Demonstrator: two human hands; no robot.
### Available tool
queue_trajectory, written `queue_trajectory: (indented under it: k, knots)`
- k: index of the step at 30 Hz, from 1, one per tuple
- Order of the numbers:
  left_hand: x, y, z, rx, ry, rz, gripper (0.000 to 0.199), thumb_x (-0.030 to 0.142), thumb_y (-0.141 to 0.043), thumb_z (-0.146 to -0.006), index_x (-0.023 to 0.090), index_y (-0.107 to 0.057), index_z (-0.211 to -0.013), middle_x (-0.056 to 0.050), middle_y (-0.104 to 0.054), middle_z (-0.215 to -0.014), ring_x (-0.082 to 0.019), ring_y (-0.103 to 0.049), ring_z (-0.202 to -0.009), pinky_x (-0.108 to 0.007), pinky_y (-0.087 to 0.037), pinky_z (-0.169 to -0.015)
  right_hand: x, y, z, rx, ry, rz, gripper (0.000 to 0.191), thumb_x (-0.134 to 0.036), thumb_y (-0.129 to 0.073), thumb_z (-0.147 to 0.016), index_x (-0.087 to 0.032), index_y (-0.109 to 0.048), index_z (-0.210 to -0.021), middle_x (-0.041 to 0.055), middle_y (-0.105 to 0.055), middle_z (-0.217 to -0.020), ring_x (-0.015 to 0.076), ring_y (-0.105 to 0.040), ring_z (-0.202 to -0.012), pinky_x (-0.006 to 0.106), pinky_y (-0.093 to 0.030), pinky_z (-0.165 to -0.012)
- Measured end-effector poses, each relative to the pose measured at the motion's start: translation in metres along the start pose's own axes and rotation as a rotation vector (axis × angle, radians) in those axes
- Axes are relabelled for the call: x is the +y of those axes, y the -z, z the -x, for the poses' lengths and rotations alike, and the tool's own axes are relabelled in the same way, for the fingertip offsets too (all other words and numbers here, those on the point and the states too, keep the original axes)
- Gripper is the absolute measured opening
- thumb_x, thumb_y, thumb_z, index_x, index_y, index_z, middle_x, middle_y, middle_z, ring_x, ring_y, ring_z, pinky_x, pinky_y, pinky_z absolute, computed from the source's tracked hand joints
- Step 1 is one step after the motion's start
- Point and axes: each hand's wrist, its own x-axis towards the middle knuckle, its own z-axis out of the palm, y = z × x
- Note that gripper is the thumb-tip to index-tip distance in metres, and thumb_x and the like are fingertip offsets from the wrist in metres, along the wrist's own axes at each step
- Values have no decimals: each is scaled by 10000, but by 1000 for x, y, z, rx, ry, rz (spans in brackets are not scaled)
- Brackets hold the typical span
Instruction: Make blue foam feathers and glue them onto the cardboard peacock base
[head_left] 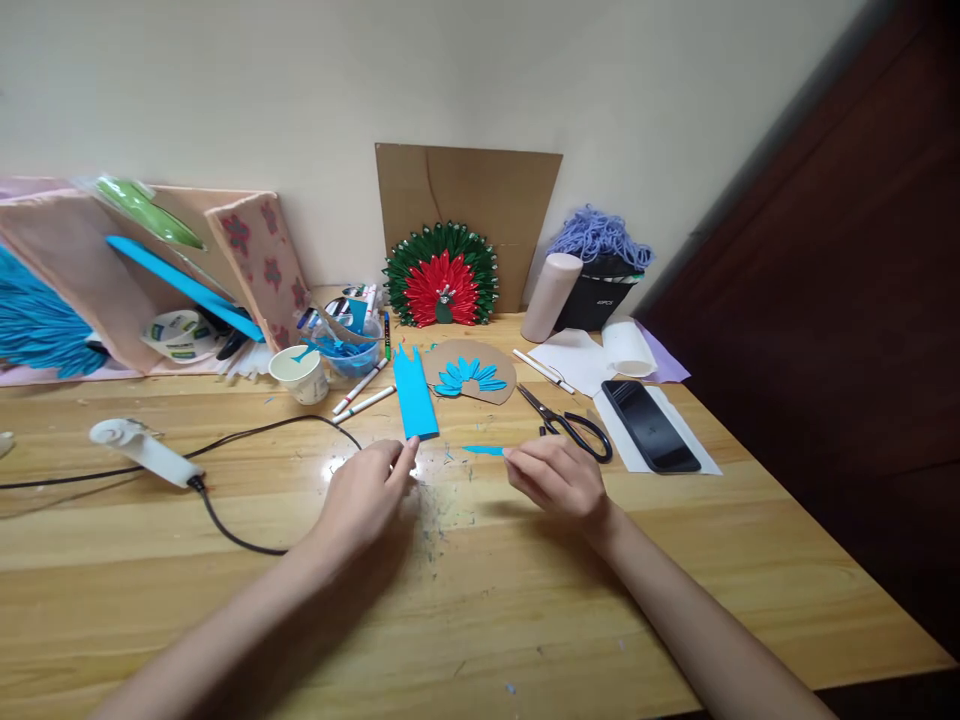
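Note:
My right hand (559, 475) pinches a narrow, pointed blue petal (482, 450) by one end, its tip pointing left above the table. At the near edge of a blue strip (415, 400) is my left hand (371, 488), closed, with thumb and fingers at that edge; the undersides of the fingers are hidden. The strip's far end is cut into points. Behind the petal lies a round piece of cardboard (491, 385) bearing a fan of blue petals (471, 376). Black-handled scissors (566, 422) rest just beyond my right hand.
A glue gun (142, 450) lies at left, its cord trailing toward my left forearm. A paper cup (298, 375) and a tub of blue scraps (349, 350) stand behind. A phone (651, 425) lies at right. A red-green peacock (442, 285) leans against cardboard (472, 185).

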Motion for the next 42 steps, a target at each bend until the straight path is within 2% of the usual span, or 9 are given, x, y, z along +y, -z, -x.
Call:
queue_trajectory:
  k: [5,11,16,21,26,31,33,37,42]
  knots:
    - [5,10,13,-432,182,320,573,597,-343,-813,153,-683,-689,-59,-603,-586,-118,-430,-477,-218,-236,-441,-16,-9,-17,-100,259,-64,208,-144,-541,-833,-268,-658,-951,44,-693,-797,165,-630,-722,284,-484,-633]
    - [-13,32,22,-274,85,350,380,478,-511,-779,135,-586,-635,6,-529,-555,-89,-406,-496,-199,-283,-471,-41,-31,-49,78,676,80,215,-74,-571,-793,-151,-609,-991,55,-678,-774,153,-599,-674,259,-487,-606]
    - [-58,83,48,144,-50,-20,362,424,-418,-863,162,-578,-671,-8,-583,-662,-122,-487,-598,-223,-338,-561,-56,-65,-71,-11,298,-147,149,-104,-481,-843,-172,-572,-939,74,-642,-792,179,-588,-745,297,-481,-667]
    - [-114,142,88,470,-14,-233,327,383,-395,-889,176,-566,-703,-5,-585,-688,-134,-520,-637,-232,-361,-594,-96,-119,-110,-310,-161,-466,175,-228,-392,-891,-185,-560,-880,64,-634,-838,188,-600,-774,305,-475,-665]
    - [-151,178,114,697,40,-337,334,356,-354,-909,180,-558,-711,-25,-583,-751,-158,-539,-759,-262,-394,-714,-172,-183,-149,-505,-148,-691,216,-242,-424,-844,-159,-530,-1013,94,-606,-968,193,-593,-844,318,-476,-735]
    - [-162,183,113,752,121,-414,344,351,-331,-915,185,-541,-700,-34,-578,-768,-174,-545,-802,-288,-397,-753,-229,-243,-177,-502,-231,-564,459,-296,-542,-754,-60,-481,-1143,211,-533,-1104,295,-523,-1020,398,-396,-868]
    - [-163,182,112,752,164,-411,345,360,-330,-914,187,-536,-698,-32,-589,-766,-175,-553,-790,-286,-397,-737,-235,-258,-184,-531,-274,-571,363,-265,-528,-743,-70,-540,-1048,187,-585,-1001,295,-548,-956,384,-405,-821]
    - [-167,180,114,750,272,-319,338,393,-329,-908,197,-545,-738,-16,-624,-745,-165,-576,-726,-268,-398,-679,-226,-256,-184,-563,-271,-621,208,-248,-446,-773,-128,-588,-865,94,-624,-808,221,-576,-759,308,-419,-689]
    - [-167,179,114,743,343,-272,355,425,-332,-899,209,-541,-710,12,-618,-661,-154,-574,-660,-255,-381,-646,-201,-218,-155,-629,-306,-960,326,-374,-455,-811,-130,-607,-964,66,-637,-846,182,-575,-715,262,-417,-627]
